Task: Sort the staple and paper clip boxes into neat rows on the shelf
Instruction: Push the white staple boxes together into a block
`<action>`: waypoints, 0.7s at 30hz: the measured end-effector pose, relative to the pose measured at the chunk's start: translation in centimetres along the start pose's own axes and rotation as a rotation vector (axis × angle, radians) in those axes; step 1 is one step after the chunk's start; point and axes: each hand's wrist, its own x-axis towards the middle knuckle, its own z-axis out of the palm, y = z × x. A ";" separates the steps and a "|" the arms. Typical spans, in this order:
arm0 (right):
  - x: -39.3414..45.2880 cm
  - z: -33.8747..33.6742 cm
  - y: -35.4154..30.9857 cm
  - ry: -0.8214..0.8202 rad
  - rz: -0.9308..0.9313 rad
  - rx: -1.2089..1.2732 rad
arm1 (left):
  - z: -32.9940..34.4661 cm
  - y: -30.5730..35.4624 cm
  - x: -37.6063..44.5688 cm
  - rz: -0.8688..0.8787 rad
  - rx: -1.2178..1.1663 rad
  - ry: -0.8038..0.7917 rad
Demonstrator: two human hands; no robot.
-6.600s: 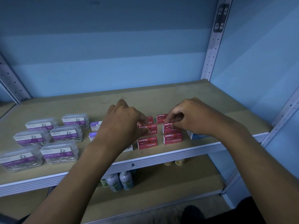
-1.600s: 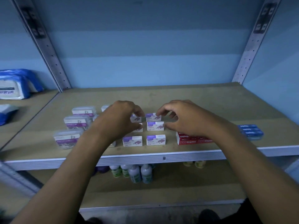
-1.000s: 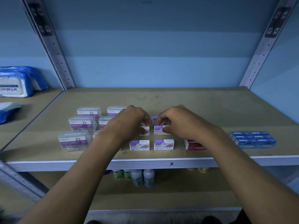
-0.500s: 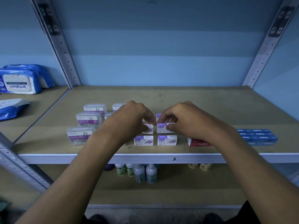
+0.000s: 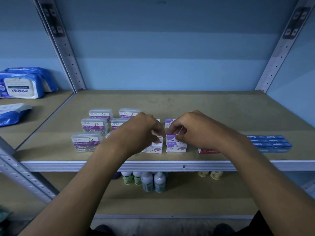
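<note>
Compared with half a second ago, little has changed: both hands stay bunched over the middle row of white-and-purple staple boxes, and the view has only crept slightly closer. Six seconds back the same hands were working the red boxes instead.

The left hand (image 5: 139, 129) is curled, its fingertips pinching down on a middle-row staple box that it mostly hides. The right hand (image 5: 194, 129) is likewise curled, thumb and forefinger closed on the neighbouring middle staple box (image 5: 171, 137). In front of these sit two more staple boxes, the front left one (image 5: 153, 149) and the front right one (image 5: 176, 147), side by side near the shelf (image 5: 221, 108) edge; a rear staple box (image 5: 169, 123) shows between the hands.

To the left stand clear paper clip boxes (image 5: 87, 142) in two columns, each holding a visible heap of metal clips (the right column is partly behind the left forearm). A red staple box (image 5: 208, 151) peeks out beside the right wrist, and a block of blue staple boxes (image 5: 269, 143) lies further right, well apart from the hands.

Small bottles (image 5: 153, 181) stand on the lower shelf; blue wipe packs (image 5: 20, 86) rest on the neighbouring bay.
</note>
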 end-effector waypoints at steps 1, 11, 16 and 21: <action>0.0 0.0 0.0 -0.005 0.001 -0.003 | 0.0 0.0 0.0 0.002 -0.002 -0.002; 0.0 0.2 0.1 -0.031 -0.001 -0.036 | 0.1 0.0 0.0 0.042 0.006 -0.045; -0.1 0.3 0.2 -0.045 -0.001 -0.033 | 0.1 0.0 -0.1 0.053 -0.009 -0.046; -0.1 0.7 0.3 -0.104 0.007 -0.014 | 0.2 -0.3 -0.5 0.043 -0.069 -0.147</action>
